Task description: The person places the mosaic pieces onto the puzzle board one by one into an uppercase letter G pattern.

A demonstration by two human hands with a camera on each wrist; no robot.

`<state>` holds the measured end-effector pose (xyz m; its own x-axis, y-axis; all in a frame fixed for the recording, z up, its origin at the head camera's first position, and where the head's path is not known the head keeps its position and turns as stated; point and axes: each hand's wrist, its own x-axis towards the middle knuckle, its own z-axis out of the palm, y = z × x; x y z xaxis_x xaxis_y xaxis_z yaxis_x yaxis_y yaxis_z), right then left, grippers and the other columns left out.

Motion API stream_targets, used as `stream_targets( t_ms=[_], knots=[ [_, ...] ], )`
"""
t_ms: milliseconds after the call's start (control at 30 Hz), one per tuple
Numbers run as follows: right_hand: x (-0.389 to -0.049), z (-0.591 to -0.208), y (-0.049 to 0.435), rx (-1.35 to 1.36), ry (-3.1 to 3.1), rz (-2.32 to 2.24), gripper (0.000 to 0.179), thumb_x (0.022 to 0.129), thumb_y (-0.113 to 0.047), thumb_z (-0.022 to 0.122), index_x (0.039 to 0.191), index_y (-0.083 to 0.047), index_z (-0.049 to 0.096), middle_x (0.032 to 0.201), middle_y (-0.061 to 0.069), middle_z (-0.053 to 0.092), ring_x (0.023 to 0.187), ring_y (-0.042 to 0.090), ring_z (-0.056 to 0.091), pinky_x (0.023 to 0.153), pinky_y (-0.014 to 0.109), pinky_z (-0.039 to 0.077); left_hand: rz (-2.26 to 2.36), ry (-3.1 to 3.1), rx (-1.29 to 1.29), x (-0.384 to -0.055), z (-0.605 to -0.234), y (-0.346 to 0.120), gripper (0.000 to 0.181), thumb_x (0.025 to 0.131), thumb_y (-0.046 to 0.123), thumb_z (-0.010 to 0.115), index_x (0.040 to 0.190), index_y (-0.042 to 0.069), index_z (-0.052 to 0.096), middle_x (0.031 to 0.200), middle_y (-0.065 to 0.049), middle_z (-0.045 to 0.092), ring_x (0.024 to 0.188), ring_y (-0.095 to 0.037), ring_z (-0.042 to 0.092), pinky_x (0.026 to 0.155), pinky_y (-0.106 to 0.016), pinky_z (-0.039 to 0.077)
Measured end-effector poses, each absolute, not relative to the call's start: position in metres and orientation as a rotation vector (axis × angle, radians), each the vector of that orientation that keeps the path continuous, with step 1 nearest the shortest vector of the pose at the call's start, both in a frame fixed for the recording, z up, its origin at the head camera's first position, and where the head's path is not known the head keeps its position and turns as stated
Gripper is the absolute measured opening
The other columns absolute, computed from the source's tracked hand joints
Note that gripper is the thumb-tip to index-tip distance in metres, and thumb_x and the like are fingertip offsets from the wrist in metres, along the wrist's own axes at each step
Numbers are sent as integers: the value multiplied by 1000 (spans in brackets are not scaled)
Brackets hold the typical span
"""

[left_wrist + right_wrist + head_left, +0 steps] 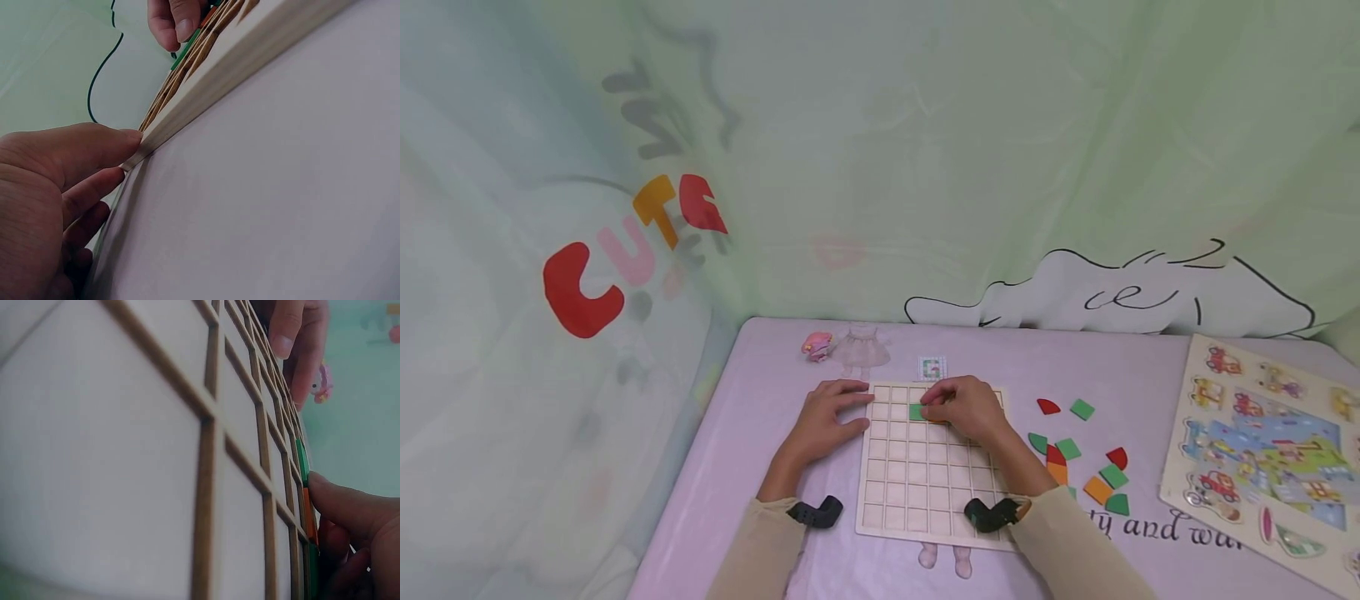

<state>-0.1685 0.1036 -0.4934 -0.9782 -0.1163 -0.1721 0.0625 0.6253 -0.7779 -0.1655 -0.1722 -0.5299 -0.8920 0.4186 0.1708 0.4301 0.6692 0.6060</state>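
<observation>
A pale wooden grid board (906, 496) lies on the table. My left hand (827, 421) is at its left edge, thumb and straight fingertips touching the rim; the left wrist view shows the thumb (119, 144) against the board's side. Over the upper part of the grid, my right hand (966, 408) pinches an orange tile (308, 512) with thumb and curled fingers, mostly covering it in the head view. Directly left of that tile, a green square tile (916, 412) sits in a cell. Another green piece (314, 569) shows beyond the orange one in the right wrist view.
Right of the board lie loose red, green and orange pieces, among them a green square (1082, 409) and an orange square (1098, 489). A picture puzzle board (1180, 454) stands farther right. Behind the left hand is a small pink figure (817, 346). Curtains (925, 167) surround the table.
</observation>
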Motion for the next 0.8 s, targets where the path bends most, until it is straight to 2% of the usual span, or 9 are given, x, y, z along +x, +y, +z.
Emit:
stream_targets(
  t_ms=[300,500,800],
  knots=[
    [-168,-492,104,-59,2623,-1301,9,82,-18,84,89,-17,79,76,-2,66,80,17,56,73,32,40,-1057,-2872,-733,-167,-530,-174,41,91,28,75,131,20,71,143,-2,60,136,-28,49,108,-52,35],
    [-165,-487,111,-120,2538,-1362,15,84,-22,83,95,-14,79,81,1,68,82,17,58,73,32,44,-1060,-2870,-728,-166,-529,-173,41,91,28,75,131,20,71,143,-2,61,135,-28,50,107,-52,35],
    [-163,-470,146,-220,2494,-1325,19,89,-32,79,102,-17,79,96,1,73,91,19,59,79,32,48,-1058,-2882,-723,-167,-530,-174,42,92,29,75,132,21,70,144,-1,60,136,-26,49,109,-51,34]
  ],
)
